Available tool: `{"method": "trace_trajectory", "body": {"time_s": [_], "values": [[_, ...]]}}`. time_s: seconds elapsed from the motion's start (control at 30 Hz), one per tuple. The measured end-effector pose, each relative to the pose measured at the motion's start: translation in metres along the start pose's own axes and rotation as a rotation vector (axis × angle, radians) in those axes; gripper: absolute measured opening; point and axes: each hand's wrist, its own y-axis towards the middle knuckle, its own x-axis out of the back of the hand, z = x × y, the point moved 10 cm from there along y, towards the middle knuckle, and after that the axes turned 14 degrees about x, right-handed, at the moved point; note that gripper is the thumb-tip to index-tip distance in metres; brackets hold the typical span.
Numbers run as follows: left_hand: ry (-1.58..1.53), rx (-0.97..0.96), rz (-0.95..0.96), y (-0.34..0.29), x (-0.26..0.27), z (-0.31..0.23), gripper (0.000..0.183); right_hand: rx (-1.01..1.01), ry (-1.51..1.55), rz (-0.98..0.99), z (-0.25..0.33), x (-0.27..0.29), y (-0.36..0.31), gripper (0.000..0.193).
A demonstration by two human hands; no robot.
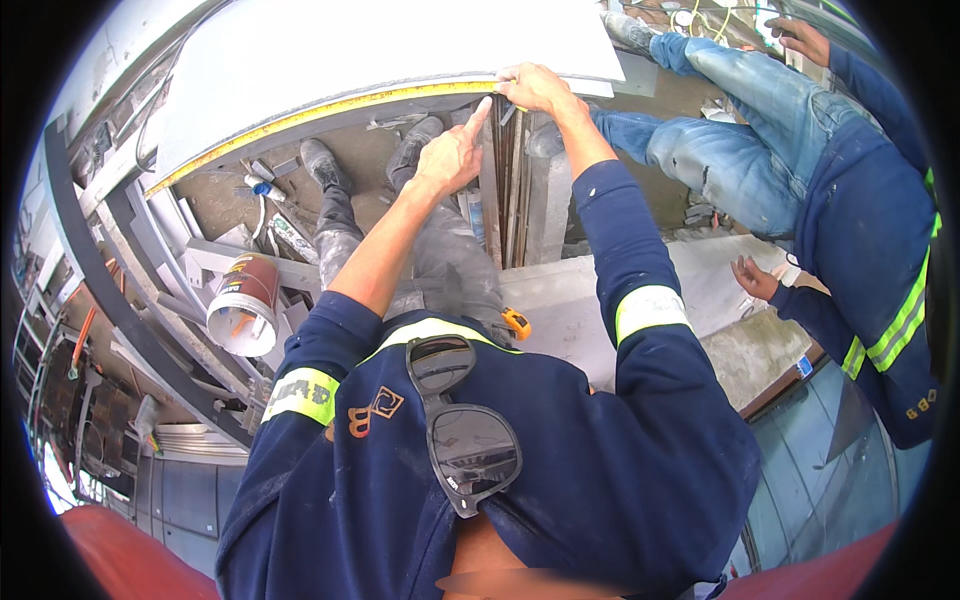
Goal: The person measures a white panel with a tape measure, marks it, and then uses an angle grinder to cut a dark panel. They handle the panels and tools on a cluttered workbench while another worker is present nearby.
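Observation:
A large white board [400, 45] lies across the top of the view. Along its near edge runs a long yellow measuring tape blade [330, 108]. My right hand [537, 88] is closed on the tape's right end, at the board's edge. Just left of it, my left hand [452, 158] points with the index finger stretched toward the edge, its other fingers curled, and I see nothing held in it. An orange tape measure case [516, 323] sits at my waist.
At the right, a co-worker in jeans [745, 165] sits close to the board. A tipped bucket [244, 305], dark metal beams [85, 230] and scraps lie at my left. A pale slab [640, 290] is at my right, and upright metal profiles [515, 190] stand below the board.

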Motion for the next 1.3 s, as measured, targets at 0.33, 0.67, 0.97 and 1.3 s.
{"method": "trace_trajectory", "body": {"time_s": [0.33,0.67,0.97,1.3], "values": [[0.036,0.068,-0.045,0.018,-0.008,-0.009,0.093,0.059,0.040,0.042,0.005,-0.003,0.005,0.035],[0.172,0.151,-0.048,0.018,-0.018,-0.014,0.096,0.061,0.086,0.079,0.002,0.000,0.011,0.040],[0.149,0.204,-0.035,0.018,-0.020,-0.010,0.094,0.070,0.120,0.101,0.000,-0.003,0.012,0.044],[0.147,0.199,-0.053,0.016,-0.018,-0.013,0.094,0.091,0.102,0.046,-0.006,-0.007,0.014,0.044]]}}
